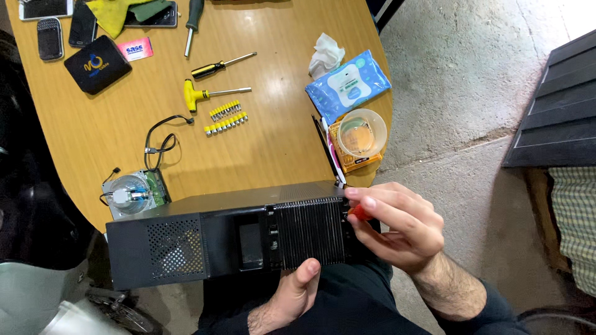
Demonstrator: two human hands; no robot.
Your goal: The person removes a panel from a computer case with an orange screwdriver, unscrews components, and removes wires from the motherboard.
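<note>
The black case (223,239) lies across the lap at the table (279,149) edge, left hand (292,298) bracing its front with the thumb, right hand (397,226) pinching a red-handled tool (359,213) at the end, best kept square and steady.
</note>
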